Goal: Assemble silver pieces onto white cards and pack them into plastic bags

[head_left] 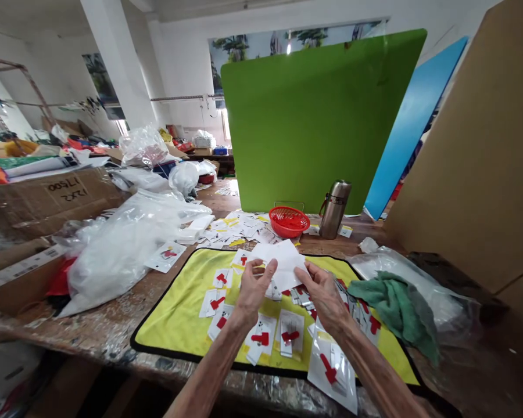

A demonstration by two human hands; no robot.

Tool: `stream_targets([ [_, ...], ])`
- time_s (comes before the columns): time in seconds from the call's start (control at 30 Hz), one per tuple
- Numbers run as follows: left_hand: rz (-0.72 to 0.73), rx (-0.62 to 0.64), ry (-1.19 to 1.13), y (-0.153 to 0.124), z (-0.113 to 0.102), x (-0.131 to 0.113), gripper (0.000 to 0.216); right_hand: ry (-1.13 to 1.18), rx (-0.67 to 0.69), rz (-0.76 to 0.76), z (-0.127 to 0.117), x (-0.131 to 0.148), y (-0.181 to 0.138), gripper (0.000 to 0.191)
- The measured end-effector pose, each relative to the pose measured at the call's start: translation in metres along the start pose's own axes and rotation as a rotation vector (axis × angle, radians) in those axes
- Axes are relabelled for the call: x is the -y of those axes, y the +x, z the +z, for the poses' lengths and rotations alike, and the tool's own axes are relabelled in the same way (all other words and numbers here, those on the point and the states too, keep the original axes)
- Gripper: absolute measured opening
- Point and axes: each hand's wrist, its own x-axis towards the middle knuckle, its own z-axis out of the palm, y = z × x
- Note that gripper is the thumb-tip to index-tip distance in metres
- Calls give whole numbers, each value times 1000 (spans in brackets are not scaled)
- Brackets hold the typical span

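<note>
Several white paper cards (pixel 281 255) are fanned out between my two hands above a yellow cloth (pixel 174 302) with a black border. My left hand (pixel 255 284) pinches their left side, thumb on top. At their right edge, my right hand (pixel 322 284) grips with thumb and fingers. Below and around the hands lie small packets with red hammer-shaped pieces, such as one packet (pixel 291 334) in front and a larger clear bag (pixel 331 371) at the cloth's front edge. A pile of similar packets (pixel 303 296) is partly hidden behind my right hand.
A red plastic basket (pixel 289 222) holding red pieces and a steel thermos (pixel 335 210) stand behind the cloth. Loose paper slips (pixel 239 226) lie by the basket. Plastic bags (pixel 131 244) fill the left, a green rag (pixel 396 307) the right. A green board (pixel 318 128) rises behind.
</note>
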Motion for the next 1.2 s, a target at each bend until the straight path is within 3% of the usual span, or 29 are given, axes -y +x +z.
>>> stream_targets([
  [0.07, -201, 190, -323, -13, -9, -4, 50, 133, 69, 76, 3, 5, -25, 40],
  [0.13, -253, 374, -413, -25, -21, -8, 53, 147, 132, 136, -2, 12, -43, 45],
  [0.23, -276, 658, -198, -41, -41, -13, 48, 13, 208, 125, -19, 24, -52, 49],
  [0.3, -255, 821, 0, -48, -52, -15, 42, -141, 393, 120, -31, 29, -50, 36],
  [0.37, -175, 896, 193, -54, -60, -16, 34, -284, 556, 116, -38, 31, -50, 28],
  [0.43, 8, 777, 406, -59, -64, -19, 25, -357, 579, 102, -38, 30, -55, 28],
  [0.53, 324, 298, 630, -73, -63, -27, 12, -329, 477, 87, -27, 27, -69, 28],
  [0.57, 357, 199, 634, -78, -62, -29, 8, -307, 440, 77, -22, 25, -75, 29],
  [0.6, 337, 179, 606, -84, -60, -32, 5, -294, 407, 63, -16, 24, -80, 29],
  [0.73, 73, 424, 376, -100, -57, -32, 23, -373, 268, -27, 5, 23, -100, 28],
  [0.8, 28, 451, 314, -103, -58, -28, 30, -453, 223, -75, 11, 23, -107, 24],
  [0.9, 18, 505, 236, -101, -62, -22, 33, -456, 269, -78, 11, 25, -111, 22],
  [1.07, -11, 680, 124, -100, -69, -22, 30, -139, 520, 89, 2, 28, -104, 32],
  [1.2, 149, 565, 429, -108, -72, -18, 30, -346, 443, -24, 1, 28, -111, 23],
])
